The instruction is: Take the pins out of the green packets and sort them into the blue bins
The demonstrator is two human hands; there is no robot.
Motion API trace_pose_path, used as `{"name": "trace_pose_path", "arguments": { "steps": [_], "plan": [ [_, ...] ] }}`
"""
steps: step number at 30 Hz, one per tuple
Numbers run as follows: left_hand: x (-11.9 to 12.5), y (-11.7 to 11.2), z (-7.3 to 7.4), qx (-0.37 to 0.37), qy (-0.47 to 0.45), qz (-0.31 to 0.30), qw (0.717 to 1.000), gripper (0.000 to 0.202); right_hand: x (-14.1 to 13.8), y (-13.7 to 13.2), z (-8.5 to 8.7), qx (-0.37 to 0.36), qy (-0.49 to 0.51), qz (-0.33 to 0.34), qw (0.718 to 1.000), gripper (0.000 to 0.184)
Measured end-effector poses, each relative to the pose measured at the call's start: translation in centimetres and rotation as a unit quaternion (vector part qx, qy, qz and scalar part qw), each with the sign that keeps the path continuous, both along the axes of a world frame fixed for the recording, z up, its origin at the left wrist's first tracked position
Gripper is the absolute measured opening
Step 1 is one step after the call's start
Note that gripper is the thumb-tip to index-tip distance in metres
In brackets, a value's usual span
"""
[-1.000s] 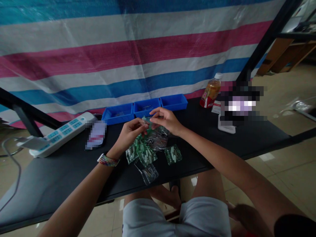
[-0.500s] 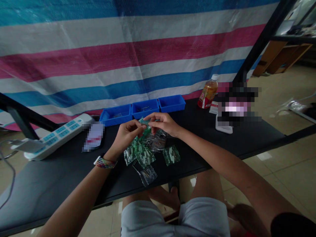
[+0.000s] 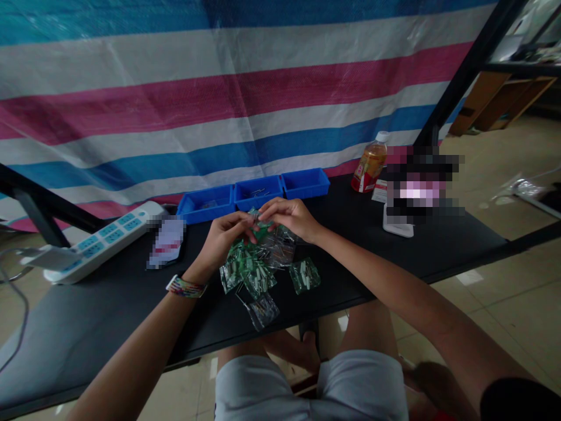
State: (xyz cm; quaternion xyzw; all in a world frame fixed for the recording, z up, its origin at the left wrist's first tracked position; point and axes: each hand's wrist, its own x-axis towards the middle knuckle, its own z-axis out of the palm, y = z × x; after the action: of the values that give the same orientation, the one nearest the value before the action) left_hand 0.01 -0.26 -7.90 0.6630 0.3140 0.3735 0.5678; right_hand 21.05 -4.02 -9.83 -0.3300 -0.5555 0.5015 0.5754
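Here we see the left hand (image 3: 228, 235) and right hand (image 3: 294, 218) close together, pinching a small plastic piece (image 3: 253, 214) at the frame's centre, long axis indiscernible, the green packet pile (image 3: 258, 275) just below, nearer the left hand.

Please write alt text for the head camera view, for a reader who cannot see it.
A person's left hand and right hand work close together over green packets on a black table; whatever they hold is unclear. Three blue bins stand beyond, with a white power strip left and a bottle right.
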Motion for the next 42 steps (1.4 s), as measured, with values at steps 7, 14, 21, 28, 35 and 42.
{"name": "trace_pose_path", "arguments": {
  "steps": [7, 14, 21, 28, 35, 42],
  "plan": [
    [-0.3, 0.9, -0.6, 0.015, -0.013, 0.081, 0.997, 0.024, 0.4, 0.0, 0.6, -0.032, -0.045, -0.035, 0.998, 0.033],
    [-2.5, 4.1, -1.1, -0.027, -0.133, 0.301, 0.944, 0.031, 2.1, 0.6, 0.7, -0.046, -0.193, -0.116, 0.973, 0.029],
    [-3.5, 4.8, -0.9, -0.119, -0.205, 0.288, 0.928, 0.029, 2.8, 0.7, 1.2, -0.061, -0.241, -0.054, 0.967, 0.011],
    [-2.0, 4.1, -1.3, -0.067, -0.145, 0.261, 0.952, 0.027, 4.9, 0.4, 2.2, -0.024, -0.486, -0.059, 0.872, 0.012],
    [-1.4, 3.4, -1.5, -0.035, -0.097, 0.243, 0.965, 0.031, 5.0, 0.7, 1.3, -0.022, -0.524, -0.050, 0.850, 0.028],
    [-1.2, 2.9, -1.3, -0.015, -0.081, 0.226, 0.971, 0.027, 4.8, 0.7, 1.1, -0.043, -0.516, -0.068, 0.853, 0.032]
  ]
}}
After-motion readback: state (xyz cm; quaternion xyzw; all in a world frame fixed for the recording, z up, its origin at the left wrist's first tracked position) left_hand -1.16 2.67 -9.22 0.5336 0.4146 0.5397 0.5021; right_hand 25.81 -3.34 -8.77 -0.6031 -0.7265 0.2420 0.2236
